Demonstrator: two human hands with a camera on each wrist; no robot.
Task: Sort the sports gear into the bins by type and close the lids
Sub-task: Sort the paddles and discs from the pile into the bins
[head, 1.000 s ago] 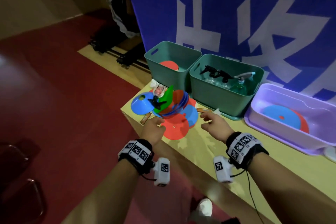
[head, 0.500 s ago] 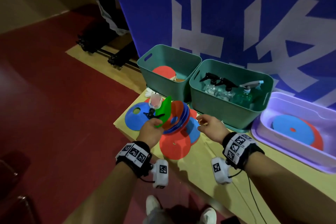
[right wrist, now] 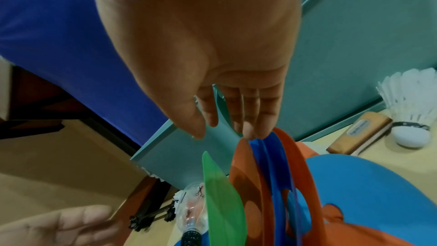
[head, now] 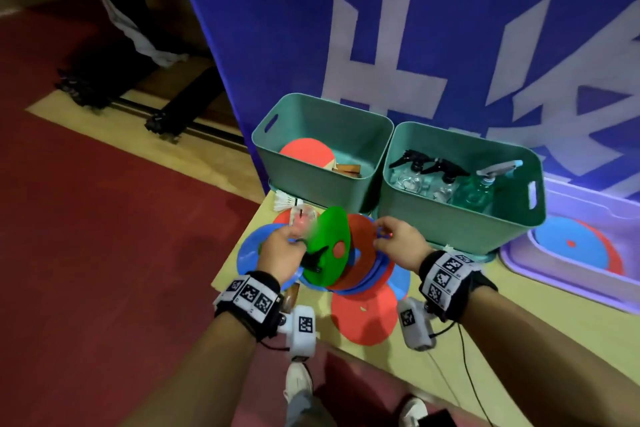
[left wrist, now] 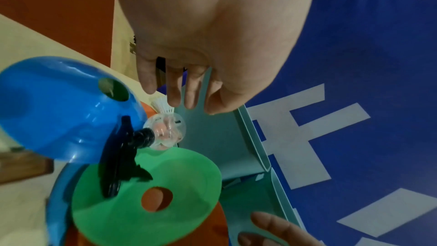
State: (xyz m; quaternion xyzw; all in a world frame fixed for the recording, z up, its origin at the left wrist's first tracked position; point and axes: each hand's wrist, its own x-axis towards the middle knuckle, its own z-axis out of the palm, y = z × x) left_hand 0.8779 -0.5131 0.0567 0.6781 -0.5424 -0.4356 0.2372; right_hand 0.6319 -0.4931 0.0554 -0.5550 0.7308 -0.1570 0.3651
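Both hands are at the pile of flat cones on the corner of the yellow table [head: 519, 315]. The right hand [head: 398, 243] has its fingertips [right wrist: 250, 128] pinching the top rims of a tilted bunch of orange and blue cones [head: 360, 253]. The green cone [head: 327, 246] stands on edge at the front of that same bunch, with its center hole showing orange behind it.

The left hand [head: 280, 253] is just left of the green cone, next to a small clear spray bottle [head: 303, 220] with a black trigger top [left wrist: 123, 154]. The head view makes it look like the hand is around the bottle, but in the left wrist view the fingers [left wrist: 173, 89] hang loose and part-curled above it, so I honestly can't tell if it's holding anything.

A blue cone [left wrist: 66, 108] lies by the bottle (hole facing up), and an orange cone [head: 363, 315] lies flat near the table's front edge. A white shuttlecock [right wrist: 411, 104] and a wooden paddle handle [right wrist: 359, 134] lie by the bins.

Behind the pile, the left green bin [head: 277, 166] holds a red paddle [head: 306, 152]. The right green bin [head: 433, 211] holds spray bottles [head: 446, 177]. The purple bin [head: 588, 284] to the right holds blue and red cones. All three bins are open.
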